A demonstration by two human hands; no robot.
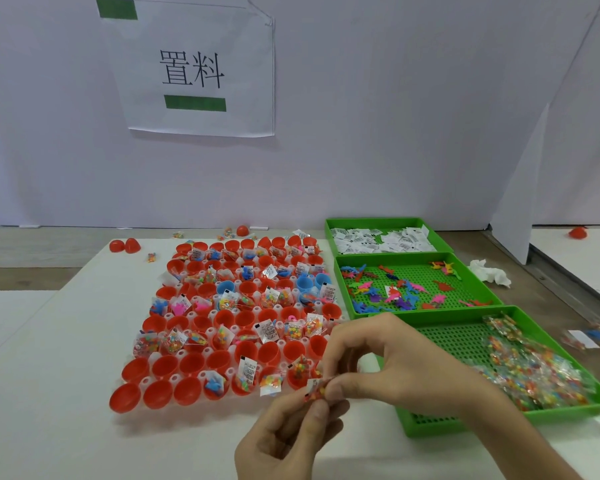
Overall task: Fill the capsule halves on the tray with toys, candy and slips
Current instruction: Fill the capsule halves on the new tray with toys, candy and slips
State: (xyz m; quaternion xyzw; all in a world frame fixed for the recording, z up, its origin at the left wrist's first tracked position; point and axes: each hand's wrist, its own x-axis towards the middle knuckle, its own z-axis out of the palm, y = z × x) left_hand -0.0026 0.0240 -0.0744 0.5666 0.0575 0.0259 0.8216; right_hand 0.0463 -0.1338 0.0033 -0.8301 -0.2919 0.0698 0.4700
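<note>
Both hands pinching one candy packet (315,389): left hand (291,434) from below, right hand (395,368) from above, just off the capsule tray (175,377) near-right corner. Far rows look mostly loaded, near-left red halves (160,393) empty, so I'd say well past half. Candy bin (430,427) rim close on right, open table near-left

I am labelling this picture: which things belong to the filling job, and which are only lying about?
Job: capsule tray, slip tray, toy tray, candy tray, packet pinched between left hand and right hand.
Lying about: crumpled tissue, wall sign, loose red halves.
</note>
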